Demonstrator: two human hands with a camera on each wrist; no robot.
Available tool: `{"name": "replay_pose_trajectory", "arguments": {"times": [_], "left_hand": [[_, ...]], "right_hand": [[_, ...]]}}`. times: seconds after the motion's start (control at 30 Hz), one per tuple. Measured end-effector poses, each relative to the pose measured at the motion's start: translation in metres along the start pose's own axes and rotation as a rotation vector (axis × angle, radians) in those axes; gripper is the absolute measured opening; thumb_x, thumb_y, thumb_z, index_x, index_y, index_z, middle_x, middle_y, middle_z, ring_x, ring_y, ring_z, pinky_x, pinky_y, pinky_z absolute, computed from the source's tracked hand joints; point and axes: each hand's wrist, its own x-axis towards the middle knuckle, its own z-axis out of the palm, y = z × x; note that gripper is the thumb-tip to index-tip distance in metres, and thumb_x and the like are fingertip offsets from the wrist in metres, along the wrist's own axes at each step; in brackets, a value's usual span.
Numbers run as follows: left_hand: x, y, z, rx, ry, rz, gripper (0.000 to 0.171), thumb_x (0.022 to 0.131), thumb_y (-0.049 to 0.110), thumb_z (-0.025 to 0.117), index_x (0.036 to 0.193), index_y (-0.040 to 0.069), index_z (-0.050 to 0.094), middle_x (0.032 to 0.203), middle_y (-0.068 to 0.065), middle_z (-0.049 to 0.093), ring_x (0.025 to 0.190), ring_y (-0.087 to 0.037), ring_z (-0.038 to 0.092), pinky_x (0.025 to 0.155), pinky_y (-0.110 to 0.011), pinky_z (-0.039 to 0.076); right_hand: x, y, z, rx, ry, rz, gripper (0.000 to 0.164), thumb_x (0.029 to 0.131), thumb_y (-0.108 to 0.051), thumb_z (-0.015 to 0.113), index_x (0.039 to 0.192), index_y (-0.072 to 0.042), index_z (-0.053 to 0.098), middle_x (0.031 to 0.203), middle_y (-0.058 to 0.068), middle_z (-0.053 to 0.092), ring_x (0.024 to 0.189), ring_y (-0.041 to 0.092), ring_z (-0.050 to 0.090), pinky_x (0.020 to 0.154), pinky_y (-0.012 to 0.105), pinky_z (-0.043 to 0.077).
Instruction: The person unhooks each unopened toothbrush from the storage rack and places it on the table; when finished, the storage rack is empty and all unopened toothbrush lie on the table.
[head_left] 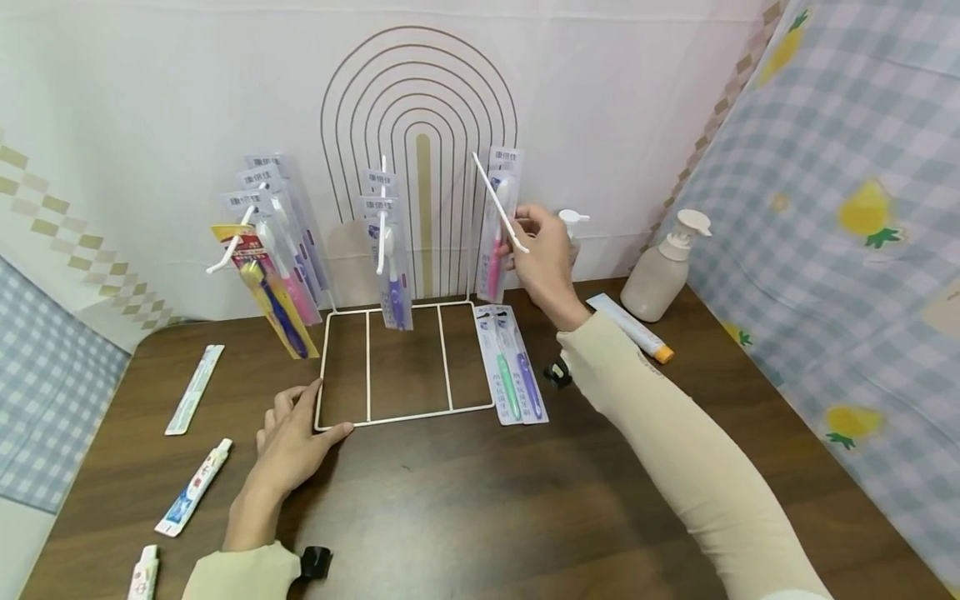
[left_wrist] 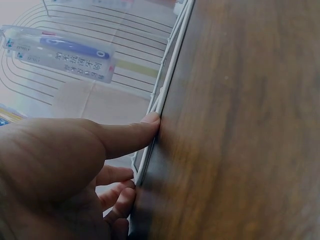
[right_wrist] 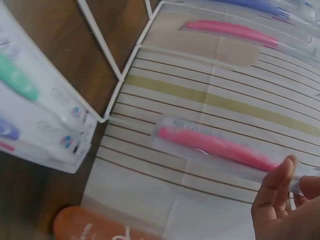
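A white wire rack point(head_left: 405, 417) stands on the table, its long hooks reaching forward. My left hand point(head_left: 288, 442) grips the base's front left corner, thumb on the front wire and fingers at the side. At the right hook point(head_left: 491, 190), my right hand point(head_left: 542, 250) pinches the edge of a packaged pink toothbrush point(right_wrist: 215, 147), which hangs upright along the backdrop. Packaged toothbrushes point(head_left: 395, 287) with purple handles hang on the middle hook. Several more packs point(head_left: 288, 258) fill the left hook, a yellow-and-red toothbrush pack point(head_left: 273, 296) foremost.
Two packaged toothbrushes point(head_left: 510, 367), green and purple, lie right of the rack. Further right are an orange-capped tube point(head_left: 630, 327) and pump bottles point(head_left: 660, 271). Toothpaste tubes point(head_left: 193, 487) and a slim packet point(head_left: 195, 390) lie at the left.
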Motion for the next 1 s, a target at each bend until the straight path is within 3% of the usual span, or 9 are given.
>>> {"name": "replay_pose_trajectory", "arguments": {"times": [0.23, 0.43, 0.67, 0.8, 1.0], "left_hand": [[0.0, 0.0, 0.0, -0.006, -0.001, -0.002, 0.1, 0.105, 0.045, 0.082, 0.179, 0.002, 0.03, 0.175, -0.032, 0.029, 0.148, -0.06, 0.033, 0.108, -0.073, 0.028], [0.001, -0.001, 0.0, 0.006, 0.005, 0.005, 0.099, 0.105, 0.044, 0.082, 0.178, 0.002, 0.031, 0.175, -0.032, 0.029, 0.15, -0.062, 0.032, 0.109, -0.074, 0.028], [0.002, -0.001, 0.0, 0.002, 0.0, 0.003, 0.099, 0.105, 0.044, 0.082, 0.179, 0.002, 0.03, 0.176, -0.033, 0.028, 0.151, -0.062, 0.031, 0.11, -0.075, 0.027], [0.002, -0.001, -0.001, 0.0, 0.0, 0.005, 0.099, 0.105, 0.044, 0.082, 0.179, 0.002, 0.03, 0.176, -0.033, 0.027, 0.152, -0.063, 0.03, 0.11, -0.075, 0.027], [0.002, -0.001, -0.001, -0.003, -0.004, 0.002, 0.1, 0.106, 0.043, 0.082, 0.18, 0.002, 0.029, 0.177, -0.033, 0.026, 0.153, -0.062, 0.03, 0.111, -0.076, 0.027]], "right_hand": [[-0.019, 0.022, -0.024, -0.118, 0.018, -0.014, 0.026, 0.113, -0.013, 0.071, 0.123, 0.007, 0.083, 0.073, -0.007, 0.065, 0.054, 0.002, 0.057, 0.052, 0.015, 0.046], [-0.031, 0.051, -0.047, -0.267, -0.033, 0.042, 0.032, 0.112, -0.025, 0.074, 0.118, 0.003, 0.086, 0.086, 0.0, 0.073, 0.074, 0.007, 0.06, 0.066, 0.018, 0.05], [-0.043, 0.088, -0.069, -0.453, -0.147, 0.195, 0.038, 0.115, -0.034, 0.071, 0.119, 0.0, 0.087, 0.112, 0.018, 0.083, 0.094, 0.02, 0.065, 0.082, 0.03, 0.05], [-0.048, 0.103, -0.074, -0.475, -0.172, 0.259, 0.039, 0.115, -0.034, 0.071, 0.118, 0.001, 0.087, 0.12, 0.019, 0.082, 0.103, 0.023, 0.065, 0.086, 0.033, 0.049], [-0.05, 0.119, -0.076, -0.465, -0.212, 0.359, 0.04, 0.116, -0.034, 0.07, 0.12, 0.002, 0.086, 0.122, 0.017, 0.081, 0.098, 0.02, 0.066, 0.079, 0.026, 0.051]]}}
